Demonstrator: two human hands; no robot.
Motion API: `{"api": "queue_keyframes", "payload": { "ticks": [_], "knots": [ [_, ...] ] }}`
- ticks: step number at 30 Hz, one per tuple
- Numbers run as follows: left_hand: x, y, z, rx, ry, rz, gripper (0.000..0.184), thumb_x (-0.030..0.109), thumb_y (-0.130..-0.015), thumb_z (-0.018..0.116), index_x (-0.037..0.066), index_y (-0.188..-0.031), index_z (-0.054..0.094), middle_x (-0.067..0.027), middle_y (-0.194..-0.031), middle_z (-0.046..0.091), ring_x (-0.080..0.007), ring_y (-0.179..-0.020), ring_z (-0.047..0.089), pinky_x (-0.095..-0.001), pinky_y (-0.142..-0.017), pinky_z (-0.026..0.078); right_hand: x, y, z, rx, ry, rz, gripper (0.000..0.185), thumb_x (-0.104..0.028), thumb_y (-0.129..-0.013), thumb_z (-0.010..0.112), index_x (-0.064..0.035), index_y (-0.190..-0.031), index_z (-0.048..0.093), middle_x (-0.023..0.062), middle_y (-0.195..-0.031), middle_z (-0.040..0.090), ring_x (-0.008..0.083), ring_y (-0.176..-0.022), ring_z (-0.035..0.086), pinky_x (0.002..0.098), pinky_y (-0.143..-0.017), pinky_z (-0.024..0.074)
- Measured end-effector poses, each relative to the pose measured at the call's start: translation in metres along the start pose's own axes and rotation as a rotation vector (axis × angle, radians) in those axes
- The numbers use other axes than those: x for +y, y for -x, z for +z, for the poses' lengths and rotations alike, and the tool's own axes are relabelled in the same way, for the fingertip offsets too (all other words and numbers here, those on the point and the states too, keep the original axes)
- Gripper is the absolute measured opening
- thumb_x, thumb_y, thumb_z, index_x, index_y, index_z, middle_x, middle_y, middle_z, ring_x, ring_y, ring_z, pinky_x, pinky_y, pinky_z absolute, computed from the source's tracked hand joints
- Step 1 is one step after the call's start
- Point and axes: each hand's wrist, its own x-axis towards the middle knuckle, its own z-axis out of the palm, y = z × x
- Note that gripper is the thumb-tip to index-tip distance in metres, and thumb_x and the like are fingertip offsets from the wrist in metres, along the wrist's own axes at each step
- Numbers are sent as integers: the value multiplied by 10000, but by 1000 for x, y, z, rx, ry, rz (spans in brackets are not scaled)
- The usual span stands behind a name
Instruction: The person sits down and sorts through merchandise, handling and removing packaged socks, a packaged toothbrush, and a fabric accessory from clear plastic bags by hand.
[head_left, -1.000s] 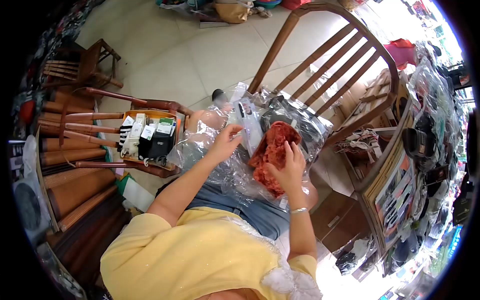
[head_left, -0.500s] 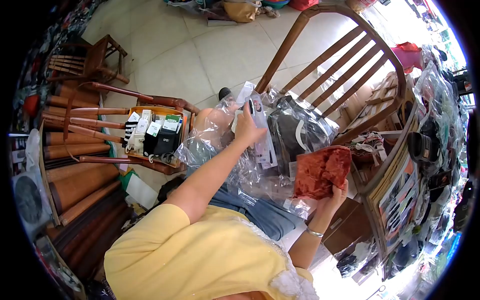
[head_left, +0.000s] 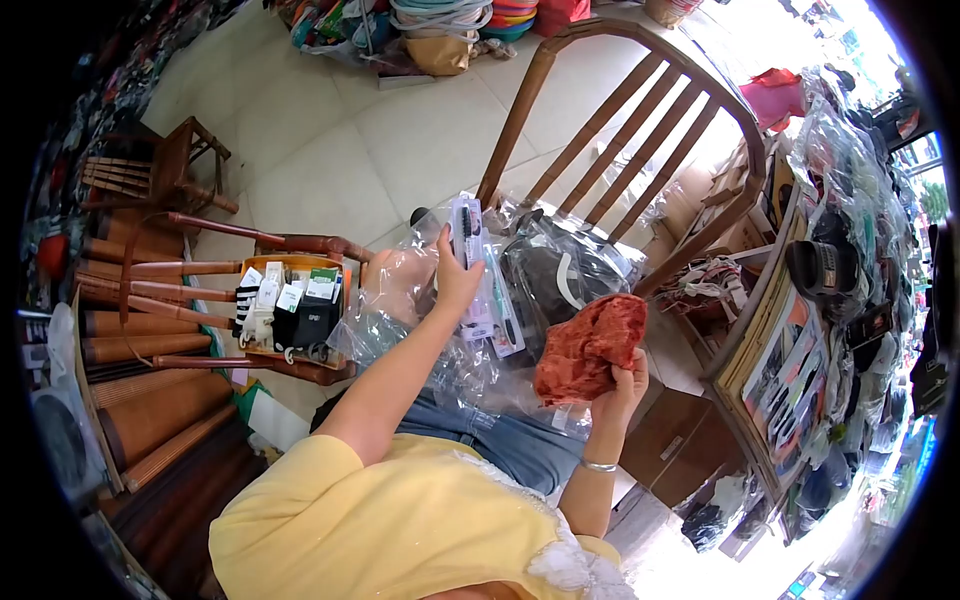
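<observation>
My left hand [head_left: 458, 275] grips a long, narrow clear package [head_left: 468, 235] with a dark-handled item inside. A second similar package [head_left: 505, 318] lies beside it over my lap. Pinched at its lower right edge by my right hand [head_left: 622, 385], a crumpled rust-red cloth item [head_left: 590, 350] hangs above my right thigh. Clear plastic wrapping [head_left: 385, 335] covers my knees. Behind the cloth rests a black item in clear plastic [head_left: 550, 270], with a white curved strip on it.
A wooden chair back [head_left: 650, 120] rises in front. On a chair at left stands an orange tray [head_left: 345, 290] of packaged socks. A small wooden chair [head_left: 180, 165] is farther left. Boards and plastic-wrapped goods [head_left: 810, 350] crowd the right side; a cardboard box [head_left: 665, 440] is below.
My left hand has taken hold of a long package and lifted it off the other. My right hand picked up the red cloth, swung it right, then brought it partly back.
</observation>
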Motion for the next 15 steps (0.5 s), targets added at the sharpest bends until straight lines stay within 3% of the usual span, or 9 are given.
{"api": "queue_keyframes", "payload": {
  "ticks": [3, 5, 6, 7, 9, 12, 14, 15],
  "knots": [
    [14, 6, -9, -203, 136, -87, 798, 0, -706, 677, 2, -1374, 241, -147, -1209, 517, -248, -1098, 529, -349, -955, 409, -1, 7, 29, -33, 112, 39, 221, 53, -770, 549, -49, -965, 560, 65, -1037, 590, 155, -921, 587, 274, -847, 472],
    [22, 25, -4, -327, 233, -120, 779, 8, -714, 681, 4, -1368, 257, -134, -1245, 481, -231, -1144, 489, -349, -979, 389, 12, 1, 47, -319, 604, -245, 272, 62, -731, 578, -48, -974, 527, 74, -1143, 533, 217, -1074, 504, 324, -929, 406],
    [27, 41, 1, -441, 214, 39, 787, 12, -711, 688, 19, -1374, 263, -142, -1272, 462, -235, -1175, 467, -343, -996, 370, 31, -5, 57, -382, 881, -419, 254, 9, -730, 607, -51, -970, 551, 116, -1181, 505, 275, -1120, 467, 367, -966, 369],
    [34, 57, 8, -558, 205, 203, 795, 16, -708, 696, 33, -1379, 269, -149, -1299, 443, -238, -1207, 444, -338, -1014, 351, 30, 0, 89, -377, 947, -462, 209, -30, -755, 615, -58, -959, 580, 163, -1180, 492, 326, -1112, 461, 388, -964, 365],
    [47, 79, 8, -663, 388, 124, 814, 36, -719, 699, 21, -1391, 240, -144, -1352, 385, -232, -1260, 383, -339, -1050, 301, 42, -19, 100, -216, 1075, -629, 197, -61, -757, 645, -78, -948, 596, 157, -1134, 529, 371, -1064, 475, 429, -913, 402],
    [81, 108, -12, -820, 264, 8, 824, 4, -726, 672, 5, -1402, 201, -139, -1361, 368, -223, -1265, 370, -334, -1058, 288, 30, -63, 105, -208, 1008, -593, 192, -87, -789, 620, -56, -976, 588, 159, -1123, 542, 373, -1050, 488, 420, -903, 407],
    [70, 113, -14, -698, 339, -162, 820, 13, -719, 683, 26, -1401, 227, -119, -1340, 391, -202, -1227, 406, -321, -1021, 349, 30, -77, 107, -245, 1005, -604, 198, -89, -799, 610, -32, -987, 583, 165, -1105, 553, 367, -1022, 504, 414, -885, 419],
    [69, 108, -14, -716, 345, -154, 820, 13, -719, 683, 26, -1401, 227, -119, -1340, 391, -202, -1227, 406, -321, -1021, 349, 32, -72, 110, -207, 1047, -616, 216, -96, -806, 607, -36, -1012, 581, 161, -1094, 557, 370, -1010, 506, 416, -873, 429]
  ]
}}
